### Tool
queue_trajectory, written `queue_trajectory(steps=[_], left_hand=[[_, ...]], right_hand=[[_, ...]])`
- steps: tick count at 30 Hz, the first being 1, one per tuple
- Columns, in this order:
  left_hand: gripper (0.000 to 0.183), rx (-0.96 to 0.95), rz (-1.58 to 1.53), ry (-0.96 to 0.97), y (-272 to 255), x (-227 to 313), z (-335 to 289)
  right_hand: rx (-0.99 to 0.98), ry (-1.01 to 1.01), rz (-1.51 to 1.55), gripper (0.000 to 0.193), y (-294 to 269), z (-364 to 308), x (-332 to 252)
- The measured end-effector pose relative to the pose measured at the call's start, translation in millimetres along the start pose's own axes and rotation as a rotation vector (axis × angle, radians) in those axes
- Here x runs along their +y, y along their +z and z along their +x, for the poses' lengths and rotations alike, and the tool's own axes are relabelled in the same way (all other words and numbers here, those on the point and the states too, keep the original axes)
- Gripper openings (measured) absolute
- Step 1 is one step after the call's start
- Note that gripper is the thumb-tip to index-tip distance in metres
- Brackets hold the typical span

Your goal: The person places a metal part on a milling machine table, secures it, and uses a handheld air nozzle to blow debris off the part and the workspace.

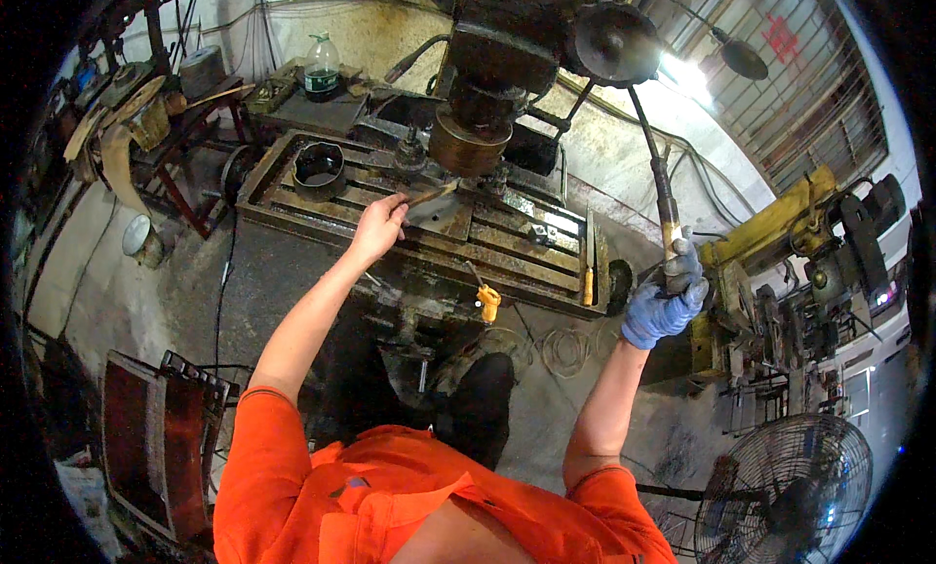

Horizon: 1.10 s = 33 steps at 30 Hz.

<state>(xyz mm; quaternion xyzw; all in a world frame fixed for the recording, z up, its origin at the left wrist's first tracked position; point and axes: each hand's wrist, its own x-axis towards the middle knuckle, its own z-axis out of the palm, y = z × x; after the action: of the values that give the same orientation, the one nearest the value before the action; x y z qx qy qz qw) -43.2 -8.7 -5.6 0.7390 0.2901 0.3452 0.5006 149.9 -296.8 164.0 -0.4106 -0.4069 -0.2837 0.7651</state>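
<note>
L hand [378,225], bare, is at the near-left part of the slotted table [292,201], fingers pinched on a thin brush [432,193] whose tip reaches toward the flat workpiece [441,216] at table centre, just under the round cutter head [469,142]. R hand [665,296], in a blue glove, is off the table's right end, fingers wrapped tight round the long lever [655,164] that rises to the dark wheel [613,42] above the table's far-right corner. Open room: little between cutter & workpiece; the table's near edge drops to bare floor in front of the person, w/ free space between the 2 forearms. On the table: 1 dark ring [319,169] at its left end, 1 yellow-handled tool [587,283] along its right edge, 1 orange-handled tool [487,300] hanging at its near edge. Beyond the table's far-left corner: 1 plastic bottle [322,67]. Well right of the table & nearer the person: 1 fan [795,491]. 1 yellow machine [780,223] sits just right of the lever hand.
</note>
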Motion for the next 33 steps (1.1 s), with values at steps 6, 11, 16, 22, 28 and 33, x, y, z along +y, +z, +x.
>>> queue_trajectory(steps=[6, 11, 16, 22, 28, 33], left_hand=[[0.034, -0.007, 0.037, 0.015, 4.6, 5.1, -2.3], [0.035, -0.048, 0.032, 0.051, 5.5, 9.0, 4.1], [0.031, -0.046, 0.02, 0.035, 4.2, 8.9, 9.5], [0.036, -0.086, -0.041, -0.007, 12.7, 15.0, 16.9], [0.029, -0.097, -0.072, 0.007, 16.7, 11.5, 20.1], [0.03, -0.077, -0.102, -0.023, 19.5, 10.4, 22.7]], right_hand=[[-0.113, -0.06, -0.114, 0.042, -14.4, 6.5, 1.0], [-0.096, 0.075, -0.051, 0.04, -16.5, 15.3, -8.9], [-0.095, -0.021, -0.212, 0.046, -6.5, 29.6, -22.4], [-0.076, 0.079, -0.099, 0.027, -13.7, 47.5, -24.7], [-0.054, 0.009, -0.135, 0.028, -9.8, 64.8, -19.7], [-0.045, -0.001, 0.138, 0.013, 4.2, 89.3, -25.9]])
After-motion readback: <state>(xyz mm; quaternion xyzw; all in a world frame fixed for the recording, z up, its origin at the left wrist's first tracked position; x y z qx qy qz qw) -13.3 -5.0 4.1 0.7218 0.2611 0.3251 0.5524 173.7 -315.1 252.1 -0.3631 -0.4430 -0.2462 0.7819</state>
